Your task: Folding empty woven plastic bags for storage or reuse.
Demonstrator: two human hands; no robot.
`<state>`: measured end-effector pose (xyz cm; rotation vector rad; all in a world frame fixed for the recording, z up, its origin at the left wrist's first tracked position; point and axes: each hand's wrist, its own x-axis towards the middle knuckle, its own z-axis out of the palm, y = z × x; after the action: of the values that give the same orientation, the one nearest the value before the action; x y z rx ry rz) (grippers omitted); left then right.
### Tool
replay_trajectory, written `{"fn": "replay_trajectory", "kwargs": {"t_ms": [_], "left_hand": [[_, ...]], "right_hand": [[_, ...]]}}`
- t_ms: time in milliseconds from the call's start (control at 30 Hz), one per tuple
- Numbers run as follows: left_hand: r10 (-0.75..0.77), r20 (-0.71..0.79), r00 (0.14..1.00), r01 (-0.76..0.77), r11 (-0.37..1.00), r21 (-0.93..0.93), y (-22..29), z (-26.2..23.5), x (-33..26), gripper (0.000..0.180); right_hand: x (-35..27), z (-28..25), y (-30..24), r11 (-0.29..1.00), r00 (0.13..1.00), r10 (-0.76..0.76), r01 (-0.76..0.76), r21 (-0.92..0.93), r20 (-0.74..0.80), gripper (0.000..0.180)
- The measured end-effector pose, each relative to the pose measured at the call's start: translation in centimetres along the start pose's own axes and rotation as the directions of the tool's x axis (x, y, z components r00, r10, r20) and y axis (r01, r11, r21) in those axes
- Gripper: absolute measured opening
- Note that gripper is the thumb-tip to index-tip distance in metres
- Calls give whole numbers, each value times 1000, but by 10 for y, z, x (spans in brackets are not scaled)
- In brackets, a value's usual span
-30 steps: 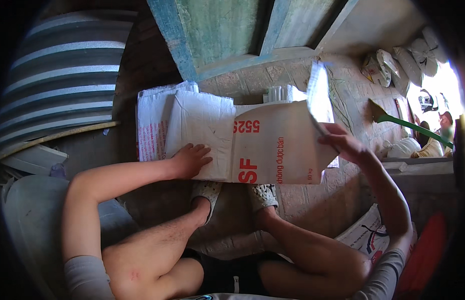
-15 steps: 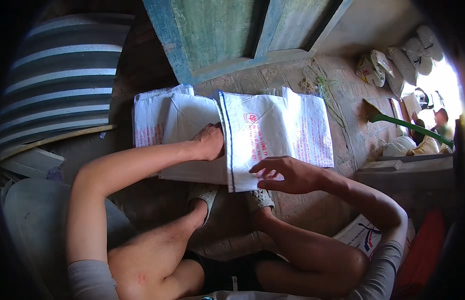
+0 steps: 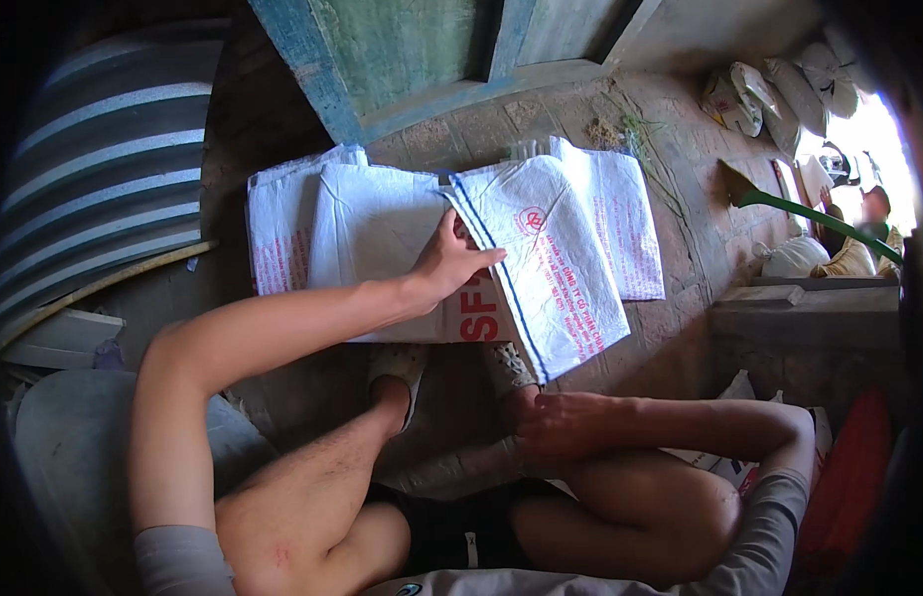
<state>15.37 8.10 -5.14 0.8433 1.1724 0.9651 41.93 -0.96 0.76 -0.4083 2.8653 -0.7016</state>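
A folded white woven sack [image 3: 541, 248] with red print and a dark blue hem stripe lies slanted on top of other white sacks [image 3: 372, 219]. My left hand [image 3: 443, 268] is at its striped edge, the thumb across the hem and the fingers partly hidden at the edge, gripping it. Just below the lower corner of that sack is my right hand [image 3: 561, 427], closed in a fist near my shin. Whatever sits in its fingers is too small or hidden to make out.
The sacks lie on a brick floor before my sandalled feet [image 3: 397, 372]. Corrugated metal sheeting [image 3: 114, 149] stands at the left, a blue-green wooden door [image 3: 412, 60] behind. At the right are a green-handled tool [image 3: 819, 211], filled bags [image 3: 784, 99] and a person [image 3: 873, 214].
My right hand has moved down off the sack's face and closed. The top sack has swung, its lower corner shifting right. My left hand has moved slightly right and up, its thumb now over the hem.
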Motion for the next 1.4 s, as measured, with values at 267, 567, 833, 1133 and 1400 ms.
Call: {"fn": "replay_trajectory", "kwargs": {"t_ms": [267,567,833,1133,1400], "left_hand": [[281,-133,950,-222,913,343,65,24,45,98],[473,-237,849,-315,812,492,46,-44,87,29],[437,-194,878,-200,705,681,6,-87,81,29],[-187,394,900,-184,656,732,-41,-101,31,66],[579,-240,779,37,340,940,-35,-202,7,51]], "right_hand": [[-22,15,21,867,887,461,-455,204,21,39],[-21,40,47,450,693,720,-505,-737,-35,53],[-38,51,50,372,547,836,-630,-682,-49,55],[-33,10,47,512,481,859,-800,-313,175,26],[-68,-20,123,543,518,746,-837,-67,-418,45]]}}
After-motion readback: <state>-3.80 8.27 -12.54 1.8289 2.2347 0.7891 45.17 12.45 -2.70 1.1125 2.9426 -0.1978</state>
